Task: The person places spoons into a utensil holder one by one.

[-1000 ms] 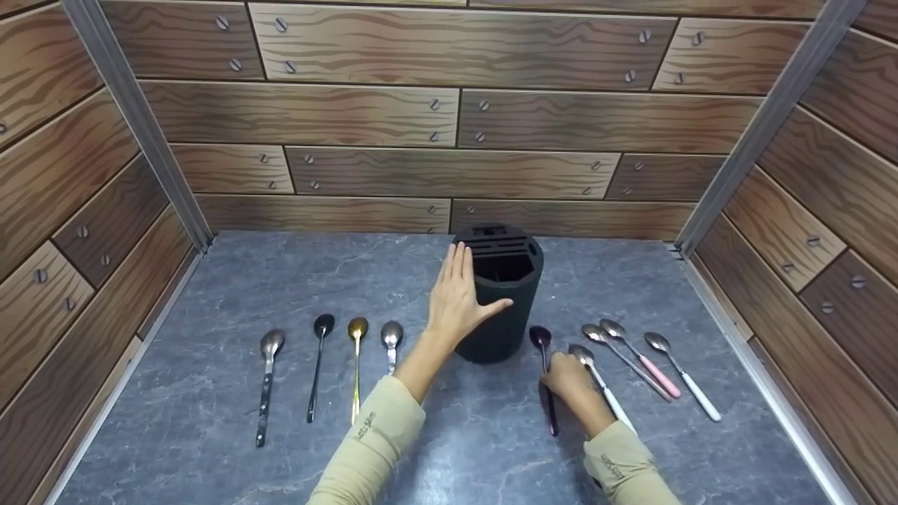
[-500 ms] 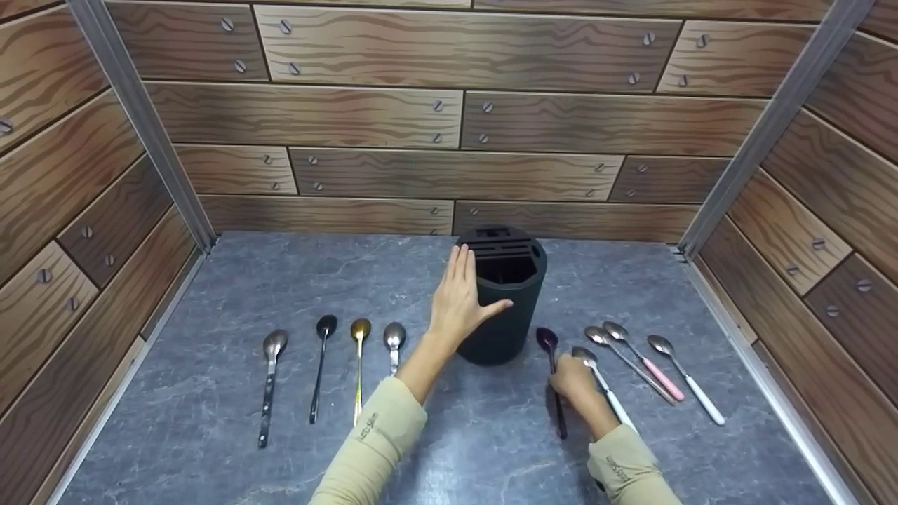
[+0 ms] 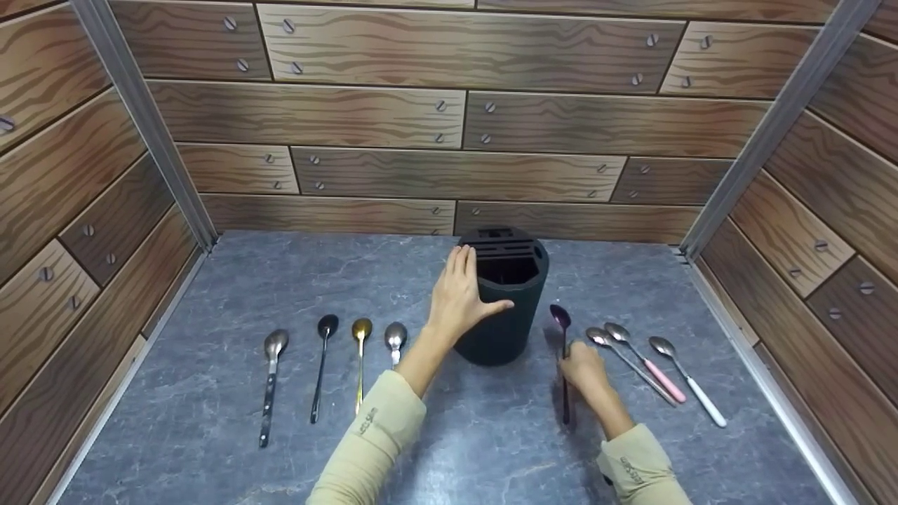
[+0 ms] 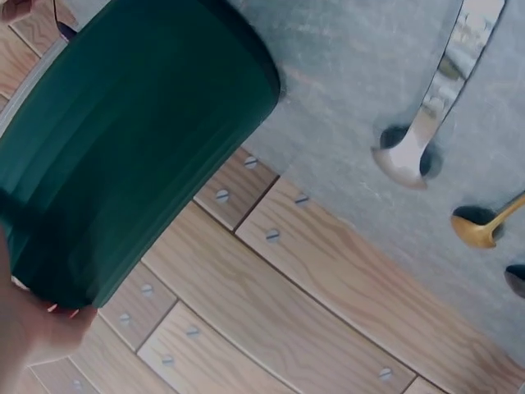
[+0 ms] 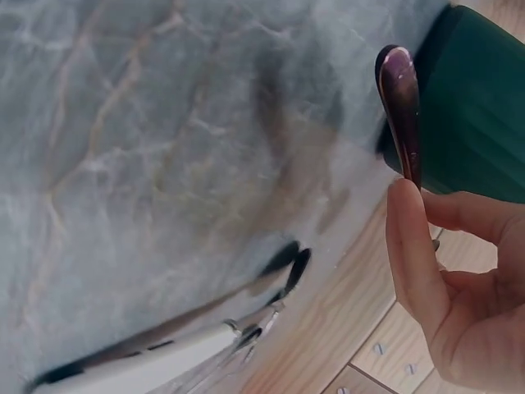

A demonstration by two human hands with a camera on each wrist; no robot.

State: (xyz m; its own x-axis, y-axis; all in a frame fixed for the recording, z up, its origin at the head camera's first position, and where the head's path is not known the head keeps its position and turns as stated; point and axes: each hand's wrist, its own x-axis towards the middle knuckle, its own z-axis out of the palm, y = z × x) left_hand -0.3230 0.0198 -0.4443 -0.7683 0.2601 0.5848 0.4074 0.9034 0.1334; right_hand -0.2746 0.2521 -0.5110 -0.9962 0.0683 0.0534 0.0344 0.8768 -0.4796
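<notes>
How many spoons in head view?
8: spotted, black, gold, silver left of the holder; purple in the right hand; thin, pink-handled, white-handled to its right. Some may be hidden.

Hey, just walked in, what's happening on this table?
A person's right hand pinches a dark purple spoon, which looks raised off the tabletop, beside an upright dark green holder. Their left hand rests against the holder's left side. Other spoons lie on both sides of it.

And right now it's one tall, rounded dark-green holder (image 3: 499,333), one bare left hand (image 3: 457,298), one bare right hand (image 3: 584,366), two khaki fabric sleeves (image 3: 375,428) and at least eight long-handled metal spoons (image 3: 269,386), including one gold spoon (image 3: 362,330), one glossy purple spoon (image 3: 560,317), one pink-handled spoon (image 3: 664,381)!
</notes>
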